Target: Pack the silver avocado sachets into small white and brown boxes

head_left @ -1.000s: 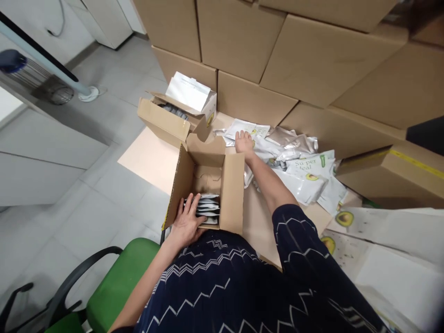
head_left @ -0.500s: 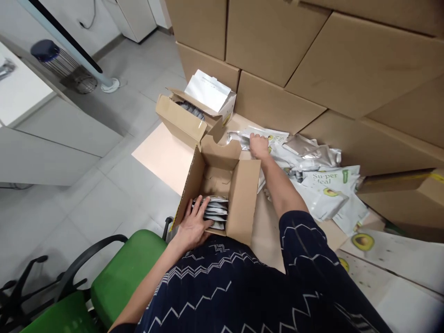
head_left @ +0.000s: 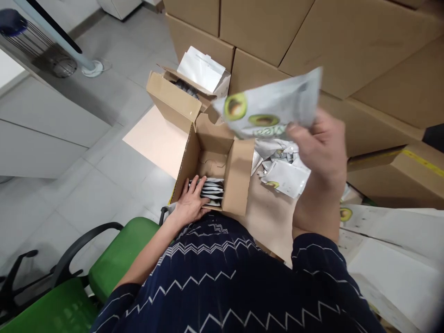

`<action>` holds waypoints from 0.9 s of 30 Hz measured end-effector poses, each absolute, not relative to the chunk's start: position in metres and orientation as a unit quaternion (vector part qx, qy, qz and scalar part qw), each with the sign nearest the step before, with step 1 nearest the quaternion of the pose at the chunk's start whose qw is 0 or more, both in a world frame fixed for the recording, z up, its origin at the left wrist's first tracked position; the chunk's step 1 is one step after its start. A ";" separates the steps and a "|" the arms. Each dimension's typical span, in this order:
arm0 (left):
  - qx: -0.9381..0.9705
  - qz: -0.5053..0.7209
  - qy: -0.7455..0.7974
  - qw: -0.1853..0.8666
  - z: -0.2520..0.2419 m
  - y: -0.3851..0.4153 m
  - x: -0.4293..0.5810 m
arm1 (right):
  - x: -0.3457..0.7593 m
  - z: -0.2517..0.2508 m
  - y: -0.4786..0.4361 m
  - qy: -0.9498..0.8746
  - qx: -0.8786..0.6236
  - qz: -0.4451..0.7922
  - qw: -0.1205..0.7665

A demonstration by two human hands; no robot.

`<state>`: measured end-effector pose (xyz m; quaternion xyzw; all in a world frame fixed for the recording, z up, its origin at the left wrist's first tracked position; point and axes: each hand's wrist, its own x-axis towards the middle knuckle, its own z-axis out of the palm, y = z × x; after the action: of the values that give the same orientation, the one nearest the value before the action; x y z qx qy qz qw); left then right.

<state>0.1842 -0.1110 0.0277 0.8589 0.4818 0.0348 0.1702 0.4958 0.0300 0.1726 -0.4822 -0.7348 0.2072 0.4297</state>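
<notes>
My right hand (head_left: 321, 138) grips a white foil pouch (head_left: 274, 106) with avocado pictures and green lettering by one end, held up above the table and slightly blurred. Below and left of it stands an open cardboard box (head_left: 239, 173). Several pouches (head_left: 212, 190) stand in a row at the box's near end; bare cardboard shows at its far end. My left hand (head_left: 190, 200) lies over the box's left side, its fingers stretched apart and touching the pouches. A heap of similar pouches (head_left: 287, 173) lies right of the box, partly behind my right arm.
A second open cardboard box (head_left: 173, 99) with dark contents stands behind, beside a white box (head_left: 201, 69) with a raised flap. Large stacked cartons (head_left: 267, 30) form a wall at the back. White avocado-printed boxes (head_left: 391, 231) lie at right. A green chair (head_left: 121, 254) stands at lower left.
My right hand has lifted from the pouch heap, moving right and up toward me with a pouch in it. My left hand stays on the row in the box. The view has shifted slightly.
</notes>
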 end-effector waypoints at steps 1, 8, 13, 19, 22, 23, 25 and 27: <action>0.859 0.035 0.482 0.171 0.028 -0.111 0.184 | 0.485 0.175 0.024 -0.764 -0.460 0.229 0.389; 0.861 0.030 0.482 0.158 0.029 -0.111 0.186 | 0.387 0.122 0.040 -0.858 -0.414 0.303 0.009; 0.869 0.054 0.462 0.170 0.028 -0.112 0.181 | 0.348 0.075 0.051 -0.851 -0.375 0.341 -0.137; 0.846 0.132 0.486 0.175 0.020 -0.116 0.182 | 0.333 0.045 0.047 -0.853 -0.303 0.304 -0.298; 0.788 0.177 0.565 0.169 0.014 -0.111 0.191 | 0.333 0.040 0.046 -0.859 -0.283 0.292 -0.310; 0.772 0.188 0.585 0.164 0.012 -0.109 0.195 | 0.333 0.040 0.046 -0.861 -0.277 0.291 -0.312; 0.759 0.192 0.603 0.154 0.009 -0.104 0.201 | 0.333 0.043 0.045 -0.868 -0.260 0.279 -0.318; 0.767 0.172 0.601 0.148 0.007 -0.099 0.205 | 0.333 0.050 0.043 -0.879 -0.235 0.264 -0.321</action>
<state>0.2050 -0.0992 0.0069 0.7665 0.6009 0.1716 0.1480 0.3329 0.0428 0.0496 -0.2351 -0.8785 0.2641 -0.3212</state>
